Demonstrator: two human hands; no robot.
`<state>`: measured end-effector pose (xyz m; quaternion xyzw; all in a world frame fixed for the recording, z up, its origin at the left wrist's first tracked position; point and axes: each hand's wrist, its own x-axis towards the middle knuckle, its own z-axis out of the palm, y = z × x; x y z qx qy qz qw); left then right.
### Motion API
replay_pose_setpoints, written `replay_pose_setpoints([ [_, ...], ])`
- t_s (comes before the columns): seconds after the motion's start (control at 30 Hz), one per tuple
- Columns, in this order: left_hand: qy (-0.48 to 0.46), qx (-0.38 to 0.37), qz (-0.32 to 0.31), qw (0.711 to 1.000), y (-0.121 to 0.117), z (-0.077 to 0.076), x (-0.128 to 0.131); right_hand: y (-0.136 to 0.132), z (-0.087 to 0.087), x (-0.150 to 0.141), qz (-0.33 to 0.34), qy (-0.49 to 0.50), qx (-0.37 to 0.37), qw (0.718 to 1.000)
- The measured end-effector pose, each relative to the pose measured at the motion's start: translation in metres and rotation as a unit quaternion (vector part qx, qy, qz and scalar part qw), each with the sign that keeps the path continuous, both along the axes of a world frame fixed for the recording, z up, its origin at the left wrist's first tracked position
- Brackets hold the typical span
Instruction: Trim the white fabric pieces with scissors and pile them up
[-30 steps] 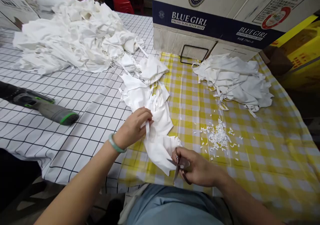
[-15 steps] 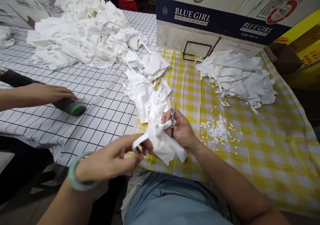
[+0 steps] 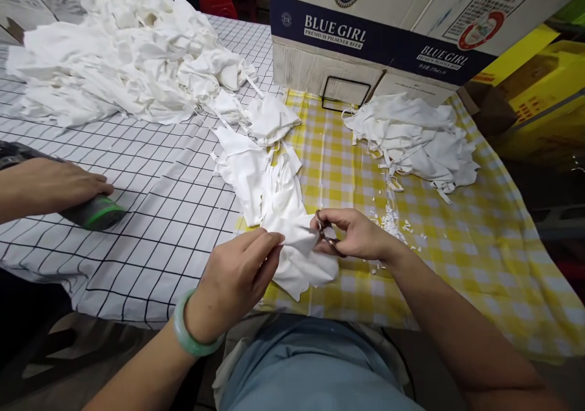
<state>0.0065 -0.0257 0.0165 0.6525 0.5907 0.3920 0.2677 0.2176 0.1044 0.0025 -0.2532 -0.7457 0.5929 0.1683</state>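
Note:
My left hand (image 3: 242, 271), with a green bangle at its wrist, pinches a piece of white fabric (image 3: 297, 237) over the table's front part. Around the handles of a pair of scissors (image 3: 329, 240) the fingers of my right hand (image 3: 361, 234) are closed. The scissors' blades are mostly hidden at the fabric's right edge. More white fabric pieces with thin straps (image 3: 242, 161) trail away behind my hands. Small white clippings (image 3: 390, 223) lie to the right of the scissors, partly behind my right hand.
A big white fabric heap (image 3: 132, 58) covers the far left. Another fabric pile (image 3: 415, 140) lies before the Blue Girl carton (image 3: 338, 64) and a black wire stand (image 3: 345, 94). At left, a co-worker's hand (image 3: 59, 186) rests on a dark device with a green ring (image 3: 103, 212).
My left hand has gone from a strap to pinching the fabric beside the scissors. My right hand has moved up from the table's front. A co-worker's hand has come onto the dark device.

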Motion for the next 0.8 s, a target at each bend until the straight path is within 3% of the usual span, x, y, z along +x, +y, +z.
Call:
replay_pose_setpoints([
  [0.07,-0.101,-0.094,-0.024,0.990,-0.006,-0.004,0.003,-0.001,-0.005,-0.005,-0.060,0.011,0.069,0.996],
  [0.1,-0.197,-0.168,-0.049,0.965,-0.007,-0.007,0.007,-0.003,-0.008,-0.011,-0.102,0.037,0.101,0.989],
  [0.13,-0.306,-0.240,-0.072,0.918,-0.008,-0.009,0.012,-0.005,-0.010,-0.016,-0.140,0.069,0.125,0.980],
  [0.2,-0.494,-0.330,-0.092,0.799,-0.007,-0.013,0.022,-0.010,-0.013,-0.029,-0.190,0.128,0.140,0.963],
  [0.23,-0.554,-0.341,-0.084,0.755,-0.006,-0.013,0.026,-0.012,-0.014,-0.034,-0.202,0.151,0.135,0.958],
  [0.27,-0.590,-0.334,-0.067,0.732,-0.005,-0.013,0.029,-0.015,-0.015,-0.039,-0.209,0.168,0.124,0.955],
  [0.3,-0.605,-0.316,-0.045,0.730,-0.004,-0.012,0.030,-0.017,-0.016,-0.042,-0.213,0.179,0.109,0.954],
  [0.43,-0.575,-0.271,0.017,0.772,-0.002,-0.007,0.026,-0.021,-0.018,-0.045,-0.246,0.197,0.046,0.948],
  [0.47,-0.578,-0.280,0.020,0.766,-0.001,-0.008,0.024,-0.021,-0.019,-0.044,-0.257,0.202,0.035,0.944],
  [0.6,-0.626,-0.344,0.011,0.700,-0.002,-0.015,0.022,-0.019,-0.019,-0.040,-0.285,0.220,0.016,0.933],
  [0.63,-0.619,-0.347,0.008,0.704,-0.003,-0.016,0.023,-0.018,-0.019,-0.040,-0.285,0.225,0.009,0.932],
  [0.67,-0.595,-0.340,0.000,0.728,-0.004,-0.015,0.023,-0.018,-0.020,-0.041,-0.284,0.229,-0.003,0.931],
  [0.73,-0.487,-0.266,-0.021,0.832,-0.006,-0.010,0.023,-0.021,-0.024,-0.046,-0.284,0.227,-0.040,0.931],
  [0.8,-0.326,-0.105,0.004,0.939,-0.006,-0.001,0.022,-0.031,-0.032,-0.054,-0.280,0.207,-0.089,0.933],
])
